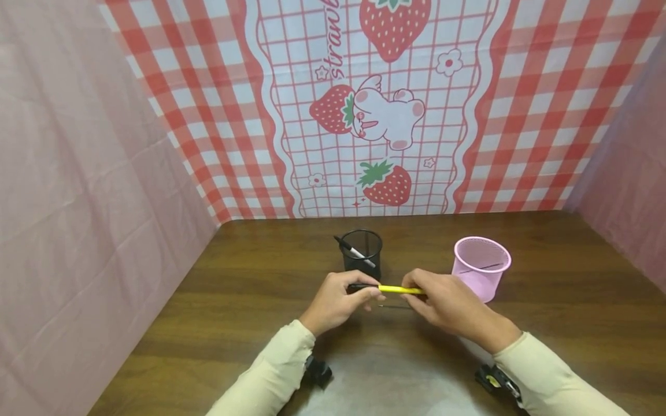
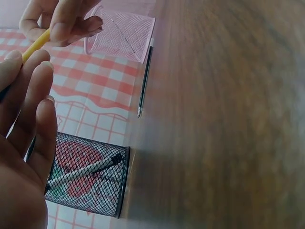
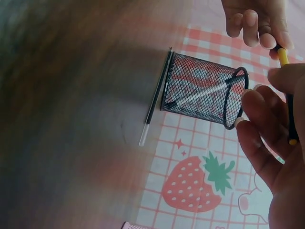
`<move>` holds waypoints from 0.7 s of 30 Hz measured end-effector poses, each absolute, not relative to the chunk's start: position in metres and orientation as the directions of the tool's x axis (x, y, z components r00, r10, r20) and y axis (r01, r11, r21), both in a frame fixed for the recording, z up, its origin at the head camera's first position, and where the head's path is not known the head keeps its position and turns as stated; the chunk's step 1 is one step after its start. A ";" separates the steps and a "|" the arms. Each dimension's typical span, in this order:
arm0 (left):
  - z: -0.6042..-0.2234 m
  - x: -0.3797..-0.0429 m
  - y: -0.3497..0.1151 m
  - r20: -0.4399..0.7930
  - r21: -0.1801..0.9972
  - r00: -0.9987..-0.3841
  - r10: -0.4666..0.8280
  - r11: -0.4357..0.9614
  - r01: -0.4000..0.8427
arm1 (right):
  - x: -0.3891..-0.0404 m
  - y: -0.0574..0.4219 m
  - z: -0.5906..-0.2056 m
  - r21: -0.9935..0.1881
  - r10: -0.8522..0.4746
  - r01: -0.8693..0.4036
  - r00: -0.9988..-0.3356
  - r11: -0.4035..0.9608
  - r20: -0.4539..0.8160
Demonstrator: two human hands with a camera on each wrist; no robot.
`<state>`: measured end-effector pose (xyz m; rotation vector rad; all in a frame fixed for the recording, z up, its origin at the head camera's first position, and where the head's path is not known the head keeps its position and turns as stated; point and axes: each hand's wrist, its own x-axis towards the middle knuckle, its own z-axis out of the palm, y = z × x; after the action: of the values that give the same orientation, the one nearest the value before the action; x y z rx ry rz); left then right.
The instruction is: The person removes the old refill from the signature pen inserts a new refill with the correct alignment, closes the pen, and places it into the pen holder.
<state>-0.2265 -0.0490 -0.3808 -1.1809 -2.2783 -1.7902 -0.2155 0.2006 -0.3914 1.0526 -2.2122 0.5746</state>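
Note:
In the head view, a yellow-and-black pen [image 1: 392,289] is held level between both hands. My left hand [image 1: 340,297] pinches its black end between thumb and fingers. The yellow part is pinched by my right hand [image 1: 447,297], with more of the pen showing beside that palm in the right wrist view. On the table beneath lies a thin dark pen refill [image 2: 145,81] with a clear end, touched by neither hand. Just beyond the left hand stands a black mesh pen cup [image 1: 352,264] with a black-and-white marker [image 1: 359,254] leaning in it.
A pink mesh cup [image 1: 478,286] stands at the right behind the right hand, with a thin dark stick [image 1: 489,267] inside. The brown wooden table [image 1: 234,277] meets a red-and-white strawberry cloth [image 1: 218,115] at the back. Pink cloth [image 1: 78,202] hangs at the sides.

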 end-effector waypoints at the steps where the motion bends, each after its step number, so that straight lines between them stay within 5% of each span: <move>1: -0.381 -0.227 -0.049 0.443 0.828 -0.714 0.543 0.057 0.557 | -0.216 0.201 -0.391 -0.114 -0.533 -0.803 -0.487 0.585 0.692; 21: -0.408 -0.247 -0.050 0.498 0.774 -0.669 0.553 0.066 0.630 | -0.216 0.202 -0.391 -0.055 -0.586 -0.828 -0.440 0.559 0.680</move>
<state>-0.2471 -0.0502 -0.4078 -1.2462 -2.2404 -1.6908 -0.2160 0.2016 -0.3911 1.1294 -2.1810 0.5125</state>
